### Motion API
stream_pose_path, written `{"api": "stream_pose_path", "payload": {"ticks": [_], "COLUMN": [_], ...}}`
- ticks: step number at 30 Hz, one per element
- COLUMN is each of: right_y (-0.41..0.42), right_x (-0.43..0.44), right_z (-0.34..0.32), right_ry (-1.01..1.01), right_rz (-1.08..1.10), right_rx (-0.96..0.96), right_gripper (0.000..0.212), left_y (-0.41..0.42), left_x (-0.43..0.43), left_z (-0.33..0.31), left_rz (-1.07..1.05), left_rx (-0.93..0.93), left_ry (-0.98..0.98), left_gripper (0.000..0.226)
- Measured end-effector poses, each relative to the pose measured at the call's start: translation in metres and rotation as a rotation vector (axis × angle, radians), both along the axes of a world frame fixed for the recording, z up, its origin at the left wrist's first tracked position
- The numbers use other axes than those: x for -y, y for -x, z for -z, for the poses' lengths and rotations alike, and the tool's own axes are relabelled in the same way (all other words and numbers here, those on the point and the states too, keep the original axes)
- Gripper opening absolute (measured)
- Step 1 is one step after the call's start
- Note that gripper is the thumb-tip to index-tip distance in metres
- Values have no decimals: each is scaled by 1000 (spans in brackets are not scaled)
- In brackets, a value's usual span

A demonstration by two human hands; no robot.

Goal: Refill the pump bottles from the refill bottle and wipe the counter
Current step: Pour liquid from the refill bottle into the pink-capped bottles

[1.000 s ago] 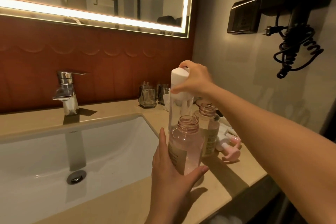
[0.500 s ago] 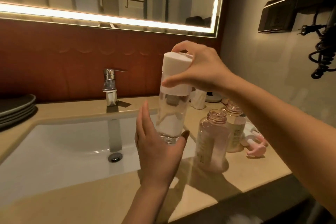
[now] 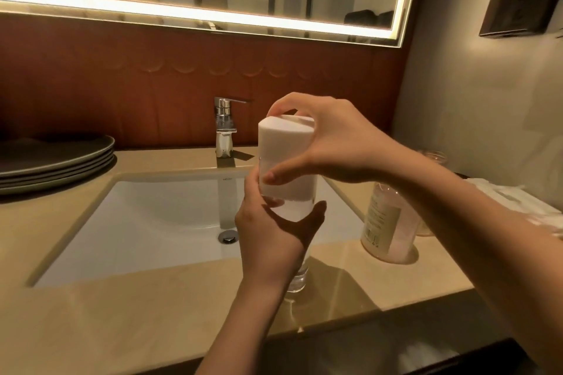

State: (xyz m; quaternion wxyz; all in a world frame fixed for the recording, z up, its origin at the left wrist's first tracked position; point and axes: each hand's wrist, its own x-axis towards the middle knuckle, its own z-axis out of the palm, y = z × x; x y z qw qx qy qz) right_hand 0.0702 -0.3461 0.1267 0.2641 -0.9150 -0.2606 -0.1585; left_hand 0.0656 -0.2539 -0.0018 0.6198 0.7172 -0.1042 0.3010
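The left hand point(image 3: 271, 240) has let go of the pump bottle point(image 3: 387, 222), which now stands alone at the right, and has wrapped its fingers round the middle of the refill bottle point(image 3: 286, 161). The right hand point(image 3: 335, 143) has carried that bottle by its top from behind the pump bottles, through the air over the sink point(image 3: 137, 222), down to the front strip of the tabletop point(image 3: 152, 313). The view has swung left, bringing plates point(image 3: 54, 161) in

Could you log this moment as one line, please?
left hand: grips refill bottle | right hand: grips white cap | pump bottle: upright
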Motion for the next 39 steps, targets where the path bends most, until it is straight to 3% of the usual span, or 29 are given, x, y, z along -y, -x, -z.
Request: {"api": "stream_pose_path", "payload": {"ticks": [5,9,12,17,28,31,35,37,39], "right_y": [3,16,26,15,-10,-12,-18,-12,-3], "right_x": [-1,-1,-10,-34,-22,-13,-4,-5,-5], "right_z": [2,-9,-19,-10,-2,-5,-7,-10,-15], "right_ry": [49,222,291,379,317,163,62,70,146], "right_rz": [5,51,126,271,127,-97,-275,-270,-163], "right_rx": [-18,-75,2,234,393,276,78,-12,-46], "right_gripper": [74,77,85,64,55,35,17,25,49], "left_y": [0,-1,-3,-6,-7,-7,-5,-5,-5], "left_x": [1,5,7,9,5,1,5,7,7], "left_z": [9,12,14,15,15,14,13,15,17], "left_rz": [-29,-58,-117,-146,-98,33,-7,-15,-16], "left_rx": [7,43,73,71,19,-12,12,22,-6], "left_ry": [31,-4,-14,-10,-12,30,32,36,38], "left_gripper": [73,70,76,79,80,61,62,63,66]}}
